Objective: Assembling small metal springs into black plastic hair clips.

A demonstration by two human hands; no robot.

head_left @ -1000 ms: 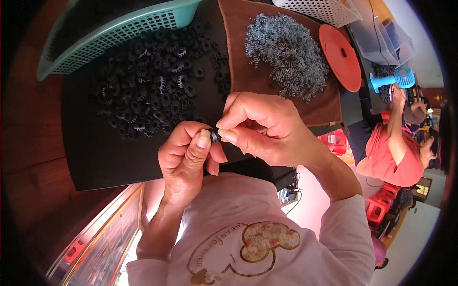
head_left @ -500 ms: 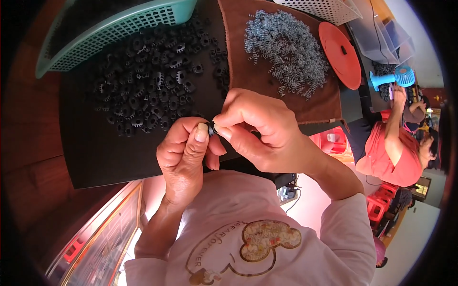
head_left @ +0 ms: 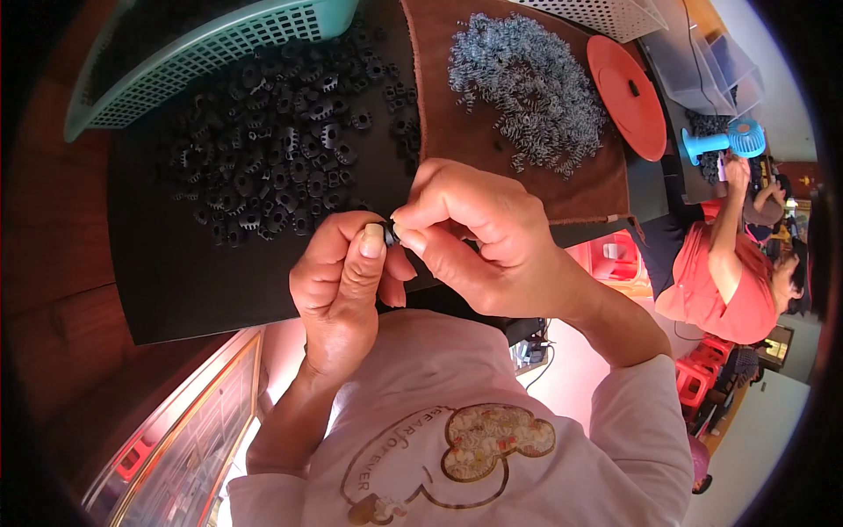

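Between the thumb and fingers of my left hand (head_left: 342, 268) is a small black plastic part (head_left: 390, 234), mostly covered by the fingertips. My right hand (head_left: 492, 241) meets it from the right, thumb and forefinger pinched together at the part's edge. Whatever sits inside that pinch is too small and hidden to make out. Beyond my left hand spreads a heap of black toothed plastic parts (head_left: 290, 145) on the dark table (head_left: 176, 299). Beyond my right hand, many small metal coil springs (head_left: 527, 88) lie heaped on a brown cloth (head_left: 571, 198).
A green plastic basket (head_left: 219, 53) stands at the far left. Right of the springs lies a red oval plate (head_left: 619, 114) with one small black piece (head_left: 634, 88). A white perforated basket (head_left: 606, 19), a clear bin (head_left: 694, 75) and a blue fan (head_left: 729, 140) stand farther right, near a co-worker (head_left: 729, 281).
Both hands keep nearly the same pose around the black part. The view has shifted slightly, and the fingertips have moved only a little.
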